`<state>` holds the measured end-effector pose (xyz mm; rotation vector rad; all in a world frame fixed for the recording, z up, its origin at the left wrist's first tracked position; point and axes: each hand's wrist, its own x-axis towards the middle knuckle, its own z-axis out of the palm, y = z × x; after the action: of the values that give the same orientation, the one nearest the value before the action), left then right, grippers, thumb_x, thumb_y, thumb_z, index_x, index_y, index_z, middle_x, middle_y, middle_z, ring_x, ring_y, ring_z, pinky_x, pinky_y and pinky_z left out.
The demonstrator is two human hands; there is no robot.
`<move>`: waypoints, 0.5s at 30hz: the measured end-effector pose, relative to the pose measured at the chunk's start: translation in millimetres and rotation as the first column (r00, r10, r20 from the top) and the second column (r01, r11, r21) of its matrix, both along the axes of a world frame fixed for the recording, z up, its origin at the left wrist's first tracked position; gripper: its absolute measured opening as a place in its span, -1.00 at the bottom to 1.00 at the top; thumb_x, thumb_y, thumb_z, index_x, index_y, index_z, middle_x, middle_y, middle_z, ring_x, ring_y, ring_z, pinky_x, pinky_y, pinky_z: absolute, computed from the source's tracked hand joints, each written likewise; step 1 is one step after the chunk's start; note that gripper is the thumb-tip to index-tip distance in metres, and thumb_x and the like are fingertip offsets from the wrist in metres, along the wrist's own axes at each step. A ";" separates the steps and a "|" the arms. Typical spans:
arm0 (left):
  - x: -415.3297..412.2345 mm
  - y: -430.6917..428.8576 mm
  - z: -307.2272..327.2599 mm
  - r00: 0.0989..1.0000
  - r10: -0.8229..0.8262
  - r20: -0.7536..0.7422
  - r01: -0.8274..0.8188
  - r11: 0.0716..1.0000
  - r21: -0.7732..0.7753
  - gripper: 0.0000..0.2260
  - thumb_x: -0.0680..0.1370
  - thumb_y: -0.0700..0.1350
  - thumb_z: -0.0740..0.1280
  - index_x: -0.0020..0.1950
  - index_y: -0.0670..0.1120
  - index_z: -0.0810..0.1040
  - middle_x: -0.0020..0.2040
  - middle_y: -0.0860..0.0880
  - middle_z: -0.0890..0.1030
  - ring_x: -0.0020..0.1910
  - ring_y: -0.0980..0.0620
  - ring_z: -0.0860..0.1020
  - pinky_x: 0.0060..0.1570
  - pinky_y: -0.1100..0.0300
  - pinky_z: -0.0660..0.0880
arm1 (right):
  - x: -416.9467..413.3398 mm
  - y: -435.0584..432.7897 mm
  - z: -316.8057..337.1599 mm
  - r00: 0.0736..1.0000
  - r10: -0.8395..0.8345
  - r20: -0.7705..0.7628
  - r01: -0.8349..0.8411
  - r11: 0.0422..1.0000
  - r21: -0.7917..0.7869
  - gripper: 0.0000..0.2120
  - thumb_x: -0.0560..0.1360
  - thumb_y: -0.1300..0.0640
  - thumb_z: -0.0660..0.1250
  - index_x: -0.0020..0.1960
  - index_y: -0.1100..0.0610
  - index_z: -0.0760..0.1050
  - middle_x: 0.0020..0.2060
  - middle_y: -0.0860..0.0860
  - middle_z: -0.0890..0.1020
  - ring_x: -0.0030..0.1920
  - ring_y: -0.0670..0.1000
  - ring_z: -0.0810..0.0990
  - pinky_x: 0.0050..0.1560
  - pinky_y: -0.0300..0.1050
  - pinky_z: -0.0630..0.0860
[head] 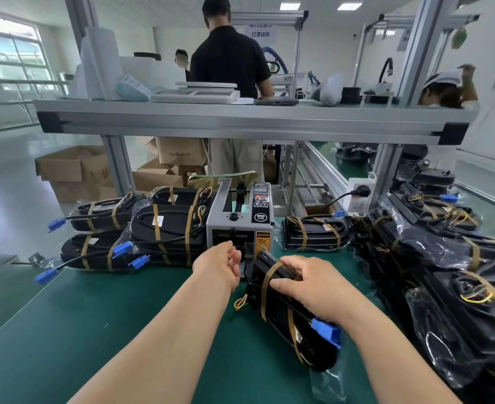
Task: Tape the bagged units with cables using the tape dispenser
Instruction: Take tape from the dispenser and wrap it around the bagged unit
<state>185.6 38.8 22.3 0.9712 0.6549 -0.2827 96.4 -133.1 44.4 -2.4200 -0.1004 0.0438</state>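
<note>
My right hand (pixel 307 287) curls tightly around the black plastic-bagged unit (pixel 281 312) with taped cable, on the green mat (pixel 124 316) just before the grey boxy tape dispenser (pixel 240 220), whose outlet my left hand (pixel 217 265) reaches, grip indiscernible.

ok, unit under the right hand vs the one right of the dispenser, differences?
The held unit is gripped by the right hand and runs lengthwise toward the camera; the far unit by the tape dispenser lies untouched and crosswise. Both are black, bagged, with tan tape bands.
</note>
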 end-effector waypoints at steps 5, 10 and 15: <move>7.8 -7.1 3.8 0.999 0.035 -0.004 -0.035 0.999 -0.019 -0.93 0.58 -0.11 0.38 0.03 -0.08 0.57 -0.51 0.05 0.56 -0.57 0.20 0.49 -0.42 0.33 0.30 | 0.5 -2.0 0.2 1.000 0.003 0.006 -0.003 1.000 -0.005 -0.57 0.52 -0.13 0.41 0.35 -0.06 0.51 0.11 -0.16 0.63 0.13 -0.09 0.58 0.10 -0.23 0.44; 8.7 -15.4 11.7 0.989 0.140 -0.044 -0.141 0.990 -0.009 -0.84 0.54 -0.17 0.40 0.12 -0.11 0.60 -0.39 0.01 0.54 -0.47 0.16 0.45 -0.46 0.29 0.31 | 0.1 -1.7 -0.9 1.000 0.005 0.011 -0.005 1.000 0.004 -0.51 0.52 -0.14 0.40 0.41 -0.05 0.47 0.16 -0.15 0.63 0.14 -0.09 0.57 0.12 -0.23 0.44; -18.4 -7.8 7.5 0.969 0.118 0.216 -0.142 0.985 0.101 -0.86 0.50 -0.24 0.41 -0.22 -0.10 0.51 -0.50 0.04 0.46 -0.54 0.15 0.40 -0.50 0.31 0.32 | 1.7 -4.0 -2.7 1.000 -0.006 0.001 0.006 1.000 0.024 -0.61 0.52 -0.15 0.40 0.32 -0.09 0.52 -0.01 -0.24 0.61 0.03 -0.17 0.58 -0.08 -0.37 0.42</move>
<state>167.2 31.0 29.8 1.0475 0.5435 -0.0248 98.0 -137.1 41.7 -2.3962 -0.0930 0.0386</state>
